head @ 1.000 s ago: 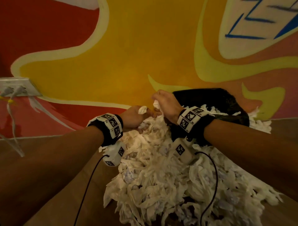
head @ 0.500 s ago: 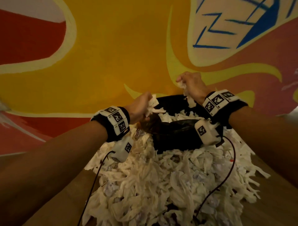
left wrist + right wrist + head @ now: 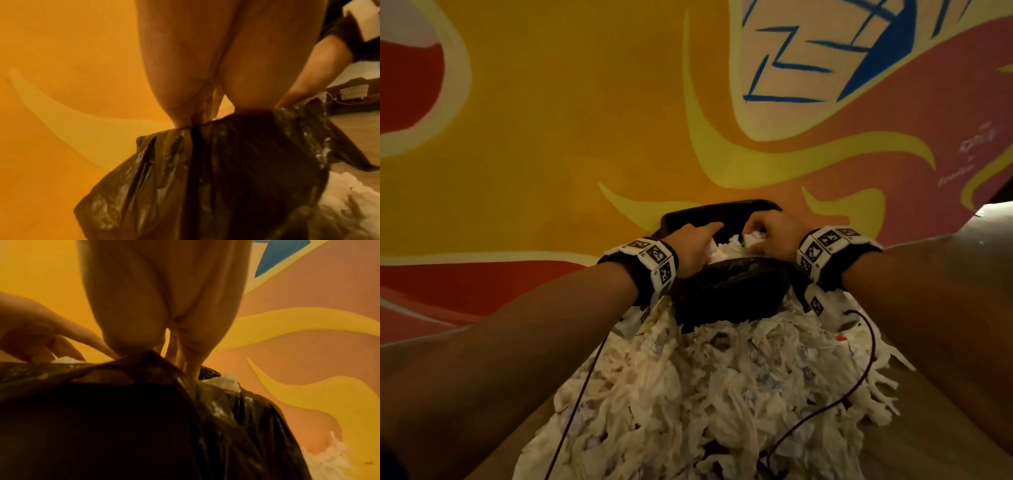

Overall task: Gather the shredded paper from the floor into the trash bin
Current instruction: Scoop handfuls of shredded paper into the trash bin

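Over the black plastic-lined trash bin, your left hand presses spread fingers onto white shredded paper inside; your right hand pinches a wad. Most of the pale paper heap on the wooden floor remains.

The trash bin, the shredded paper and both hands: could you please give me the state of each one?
Trash bin: lined with a black bag, open, paper heaped at its mouth.
Shredded paper: mostly still piled on the floor before the bin.
Left hand: over the bin mouth, fingers extended onto paper.
Right hand: over the bin mouth, curled round a wad of paper.
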Tool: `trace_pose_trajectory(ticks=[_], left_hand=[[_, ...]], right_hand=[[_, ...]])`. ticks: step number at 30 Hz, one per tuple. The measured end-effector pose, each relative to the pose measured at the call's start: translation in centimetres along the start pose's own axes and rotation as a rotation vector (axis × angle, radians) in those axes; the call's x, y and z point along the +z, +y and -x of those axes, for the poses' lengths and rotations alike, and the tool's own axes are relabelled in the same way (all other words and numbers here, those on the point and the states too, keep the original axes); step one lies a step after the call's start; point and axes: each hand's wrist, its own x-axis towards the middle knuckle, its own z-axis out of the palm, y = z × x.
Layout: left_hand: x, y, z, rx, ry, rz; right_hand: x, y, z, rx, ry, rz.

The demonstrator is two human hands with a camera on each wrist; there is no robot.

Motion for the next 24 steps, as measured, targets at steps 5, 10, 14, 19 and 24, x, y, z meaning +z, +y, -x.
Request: trace_pose_trajectory(ticks=[5,10,14,19,24], left_hand=[[-0.4,-0.5,-1.2,0.049,0.143,-0.260],[0.2,-0.5,-1.9,0.089,0.135,-0.046],[0.9,0.1,-2.8,0.047,0.008,0.011],[0.7,0.1,-3.9,0.012,0.006,0.074],[1.5,2.0,-4.2,-0.111,-0.252,0.015]], right_hand=[[0.5,1.0,-0.9,0.031,-0.054,0.063],[0.9,1.3,-1.9,0.110,-0.126,0.239],[0.9,1.4,-2.2,0.177,-0.148,0.164],[1.1,0.5,-1.5,0.192,-0.252,0.085],[1.3,-1.4,-0.6,0.215,-0.349,0.092]])
